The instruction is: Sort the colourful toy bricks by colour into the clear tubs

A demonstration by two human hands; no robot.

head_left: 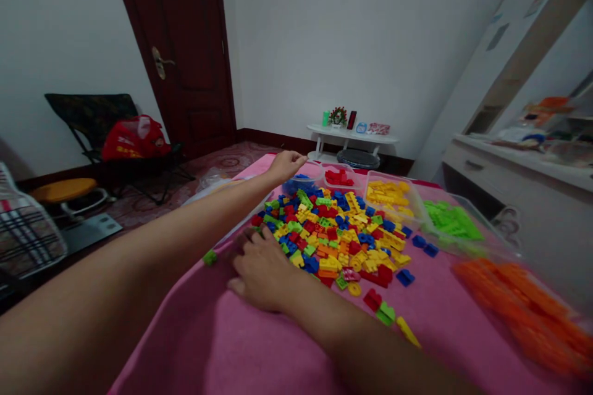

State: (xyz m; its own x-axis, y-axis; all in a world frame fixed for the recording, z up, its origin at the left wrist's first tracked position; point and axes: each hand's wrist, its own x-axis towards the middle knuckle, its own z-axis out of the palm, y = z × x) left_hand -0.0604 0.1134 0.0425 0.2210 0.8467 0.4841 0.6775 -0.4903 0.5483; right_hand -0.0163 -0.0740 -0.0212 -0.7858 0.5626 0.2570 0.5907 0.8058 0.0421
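My left hand (288,166) reaches over a clear container of blue bricks (301,184) at the far left of the table. Its fingers look drawn together, and whatever lies under them is hidden. Nearer to me, my right hand (265,268) rests palm down on the pink cloth at the left edge of a mixed brick pile (331,228). The fingers there are spread and slightly blurred, touching or close to the nearest bricks. One green brick (210,257) lies apart at the table's left edge.
Containers hold red bricks (339,177), yellow bricks (389,194) and green bricks (451,220). Blurred orange pieces (523,308) lie at the right. Several loose bricks sit in front of the pile. Beyond the table are a low white stand (345,133) and a folding chair (90,111).
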